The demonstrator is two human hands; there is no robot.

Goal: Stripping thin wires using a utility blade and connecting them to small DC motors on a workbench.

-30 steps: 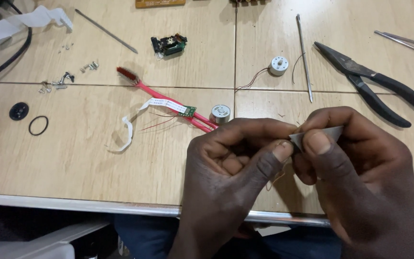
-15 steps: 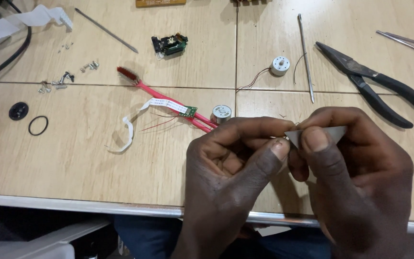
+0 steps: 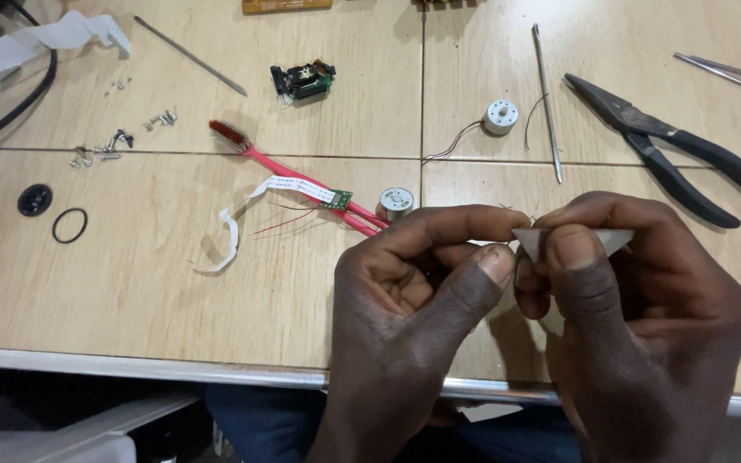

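Pinching a grey strip, both hands closed.

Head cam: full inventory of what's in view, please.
pliers: 1, black handles, far right of table
small round motors: 2, silver-white, one mid-table with thin wires, one by the red tool's tip
metal rods: at least 3, grey, far middle, far left, far right
red-handled tool: 1, centre left
small green circuit board: 1, on a white ribbon cable, lying over the red tool
black and green component: 1, far centre
screws: several, silver, left
black ring: 1, left
black disc: 1, left
table: 1, tan
grey flat piece: 1, pinched between both hands
left hand: 1, near centre
right hand: 1, near right
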